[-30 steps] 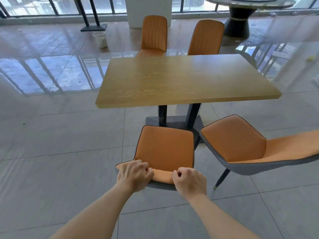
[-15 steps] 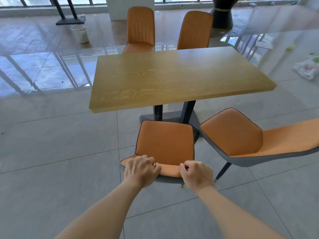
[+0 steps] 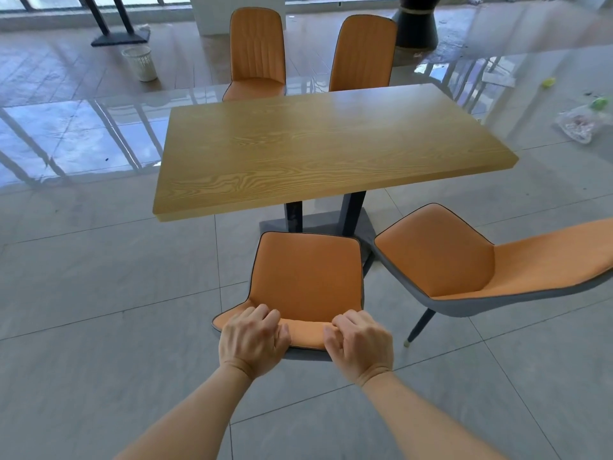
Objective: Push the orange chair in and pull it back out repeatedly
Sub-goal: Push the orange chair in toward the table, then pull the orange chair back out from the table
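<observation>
The orange chair (image 3: 306, 277) with a grey shell stands in front of me, its seat facing the wooden table (image 3: 325, 151). My left hand (image 3: 253, 340) grips the left part of the backrest's top edge. My right hand (image 3: 360, 345) grips the right part of the same edge. The front of the seat sits just short of the table's near edge, over the dark table base (image 3: 318, 224). The chair's legs are hidden under the seat.
A second orange chair (image 3: 464, 263) stands close on the right, angled, nearly touching the held chair. Two more orange chairs (image 3: 257, 54) stand at the table's far side. A white bin (image 3: 141, 63) and litter (image 3: 578, 126) lie on the tiled floor.
The view has shifted forward and down; the table and chair look a little nearer. Both hands keep the same grip on the backrest, and the seat stays just short of the table edge.
</observation>
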A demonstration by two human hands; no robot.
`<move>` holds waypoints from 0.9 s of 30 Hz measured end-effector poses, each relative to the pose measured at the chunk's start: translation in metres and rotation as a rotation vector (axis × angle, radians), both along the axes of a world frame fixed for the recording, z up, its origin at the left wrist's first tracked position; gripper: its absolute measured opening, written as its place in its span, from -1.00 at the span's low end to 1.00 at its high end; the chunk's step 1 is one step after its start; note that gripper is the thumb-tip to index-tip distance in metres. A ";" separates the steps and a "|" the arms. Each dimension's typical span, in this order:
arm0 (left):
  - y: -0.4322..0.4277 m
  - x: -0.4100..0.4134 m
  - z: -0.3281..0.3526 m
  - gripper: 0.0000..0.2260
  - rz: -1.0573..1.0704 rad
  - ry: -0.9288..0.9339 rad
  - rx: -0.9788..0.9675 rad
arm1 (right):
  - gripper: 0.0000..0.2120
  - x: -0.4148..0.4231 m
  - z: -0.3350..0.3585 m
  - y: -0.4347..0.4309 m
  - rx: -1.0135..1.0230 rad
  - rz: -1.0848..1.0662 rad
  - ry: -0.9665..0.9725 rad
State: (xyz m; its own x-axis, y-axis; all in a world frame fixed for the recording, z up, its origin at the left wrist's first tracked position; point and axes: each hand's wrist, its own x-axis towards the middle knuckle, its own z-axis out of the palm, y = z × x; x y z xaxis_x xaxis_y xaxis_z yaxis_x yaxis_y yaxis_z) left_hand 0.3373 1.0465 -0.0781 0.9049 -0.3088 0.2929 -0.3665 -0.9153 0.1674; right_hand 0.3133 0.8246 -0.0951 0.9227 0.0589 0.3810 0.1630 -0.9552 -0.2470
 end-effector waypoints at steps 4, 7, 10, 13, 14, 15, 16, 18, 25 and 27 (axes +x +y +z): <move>-0.001 0.000 -0.001 -0.71 -0.006 -0.001 0.001 | -0.60 0.000 0.001 0.000 -0.009 0.020 0.002; -0.001 0.000 -0.001 -0.70 0.009 0.034 0.023 | -0.61 0.000 0.001 0.000 0.002 0.021 0.011; -0.002 0.000 0.000 -0.71 0.033 0.079 0.050 | -0.59 0.000 0.001 -0.001 0.021 0.033 0.031; -0.007 -0.005 0.007 -0.70 0.101 0.164 0.089 | -0.61 -0.001 0.001 -0.003 0.019 0.033 0.061; -0.008 -0.007 0.011 -0.66 0.132 0.209 0.117 | -0.62 -0.001 0.003 -0.003 0.022 0.026 0.073; -0.008 -0.009 0.015 -0.60 0.149 0.253 0.164 | -0.62 0.000 0.006 -0.002 0.028 0.020 0.086; -0.007 -0.011 0.017 -0.53 0.142 0.291 0.219 | -0.63 0.001 0.008 -0.002 0.035 0.018 0.101; -0.002 -0.019 0.023 -0.43 0.124 0.357 0.284 | -0.63 0.000 0.010 -0.002 0.045 0.035 0.122; 0.016 -0.048 0.063 -0.67 0.257 0.175 0.055 | -0.70 -0.014 0.035 -0.002 0.029 0.103 0.161; 0.028 -0.050 0.069 -0.79 0.276 0.167 0.029 | -0.74 -0.013 0.050 0.008 0.025 0.152 0.130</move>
